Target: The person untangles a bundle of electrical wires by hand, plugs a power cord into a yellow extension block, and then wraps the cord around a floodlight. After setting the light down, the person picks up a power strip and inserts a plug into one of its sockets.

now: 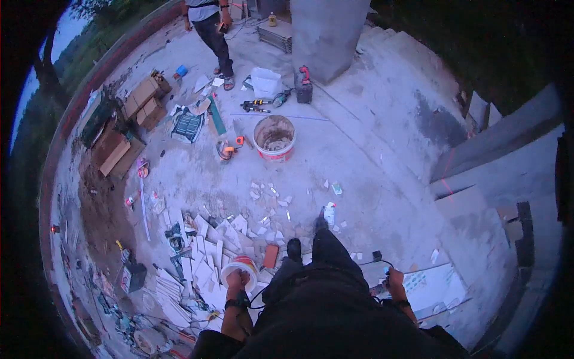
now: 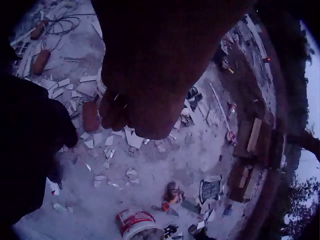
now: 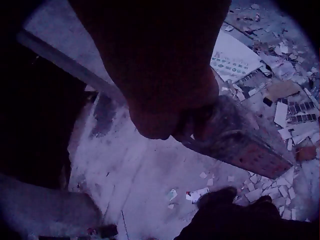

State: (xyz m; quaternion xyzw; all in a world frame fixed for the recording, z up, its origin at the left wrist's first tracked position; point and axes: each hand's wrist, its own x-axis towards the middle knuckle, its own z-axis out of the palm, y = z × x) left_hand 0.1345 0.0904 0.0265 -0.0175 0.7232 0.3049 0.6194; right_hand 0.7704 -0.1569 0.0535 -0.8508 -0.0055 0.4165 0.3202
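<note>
I stand on a rough concrete floor and look down past my dark trousers. My left hand (image 1: 238, 279) hangs at my side, its fingers curled into a fist (image 2: 131, 111) that seems to grip the thin handle of a small white bucket with an orange rim (image 1: 240, 264). The left wrist view hides most of that bucket behind the fist. My right hand (image 1: 394, 279) grips one end of a long flat grey tool with a reddish far end (image 3: 248, 144); the fingers (image 3: 165, 121) wrap round it.
Broken white tile pieces (image 1: 203, 254) litter the floor at my left. Ahead stand a large red-and-white bucket (image 1: 274, 138), power tools (image 1: 260, 105), cardboard boxes (image 1: 136, 106) and a concrete pillar (image 1: 327, 33). Another person (image 1: 210, 33) stands beyond. A large tile (image 1: 433, 287) and steps (image 1: 478, 173) lie on the right.
</note>
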